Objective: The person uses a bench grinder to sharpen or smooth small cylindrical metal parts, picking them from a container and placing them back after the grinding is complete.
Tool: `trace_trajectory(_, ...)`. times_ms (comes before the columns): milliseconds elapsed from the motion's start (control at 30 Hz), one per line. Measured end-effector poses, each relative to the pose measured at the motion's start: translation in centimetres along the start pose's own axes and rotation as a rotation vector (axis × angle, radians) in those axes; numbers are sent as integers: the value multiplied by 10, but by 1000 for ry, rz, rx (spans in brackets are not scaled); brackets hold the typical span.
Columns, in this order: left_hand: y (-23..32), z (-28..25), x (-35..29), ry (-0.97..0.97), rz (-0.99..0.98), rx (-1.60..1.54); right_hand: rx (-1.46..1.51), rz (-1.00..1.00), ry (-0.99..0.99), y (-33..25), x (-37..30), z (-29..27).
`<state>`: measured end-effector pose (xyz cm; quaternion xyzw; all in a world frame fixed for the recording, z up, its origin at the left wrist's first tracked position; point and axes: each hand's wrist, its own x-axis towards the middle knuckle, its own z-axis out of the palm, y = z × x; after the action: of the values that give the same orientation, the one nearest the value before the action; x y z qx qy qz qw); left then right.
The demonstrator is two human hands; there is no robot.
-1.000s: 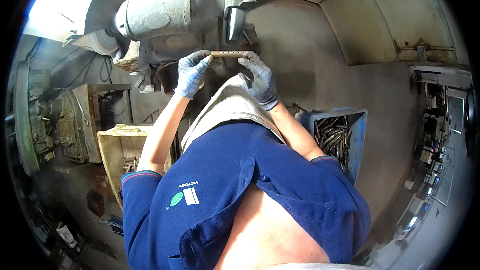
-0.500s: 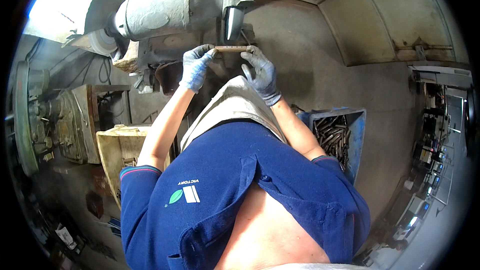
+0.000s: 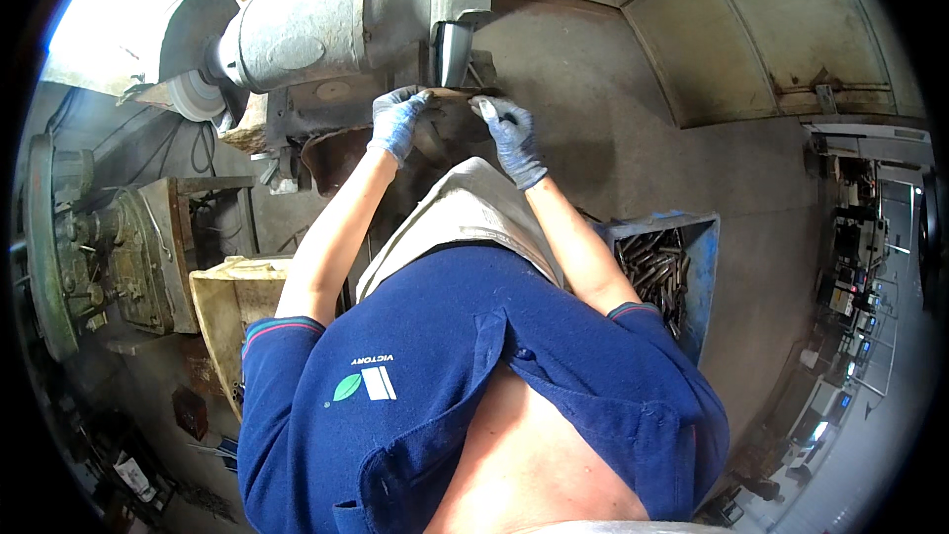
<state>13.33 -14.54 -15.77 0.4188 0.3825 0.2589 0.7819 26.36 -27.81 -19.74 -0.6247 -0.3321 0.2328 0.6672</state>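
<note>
A slim brownish metal strip (image 3: 451, 93) spans the gap between my two hands, just under the wheel end (image 3: 455, 51) of a grey grinding machine (image 3: 306, 35). My left hand (image 3: 397, 124), in a blue-grey glove, is closed on its left end. With the same kind of glove, my right hand (image 3: 514, 141) pinches the right end, fingers curled in. The strip sits very near the wheel; whether they touch I cannot tell. At the machine's left end is a white round wheel (image 3: 196, 96).
A blue bin (image 3: 706, 272) holding many dark metal pieces stands by my right elbow. Left of my left forearm is a worn yellowish bin (image 3: 206, 307). Farther left stands a greenish machine (image 3: 47, 237). Large metal panels (image 3: 732, 40) rise at the upper right.
The strip's row of small holes, seen earlier, no longer shows; it looks turned. My right hand's spread fingers have curled in. Both hands sit slightly farther right relative to the machine.
</note>
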Motion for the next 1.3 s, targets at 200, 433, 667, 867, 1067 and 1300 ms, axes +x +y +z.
trace_trajectory(200, -17, -34, 24, 58, 1, -44, 70, 46, -10, 15, 4, 22)
trace_trajectory(433, -10, 1, 18, 100, -60, 224, 96, 257, 17, 14, 9, -9)
trace_trajectory(667, -22, -29, 41, 85, -36, 51, 314, 279, 26, 6, 13, 24)
trace_trajectory(867, -27, -55, 42, 95, 50, -61, 492, 332, -32, 4, 10, 41)
trace_trajectory(1067, 17, -43, -27, 110, 162, 326, 217, 82, -207, -11, -17, 33)
trace_trajectory(1300, 18, -59, -63, 154, 107, 151, 221, 74, -357, -32, -40, 42)
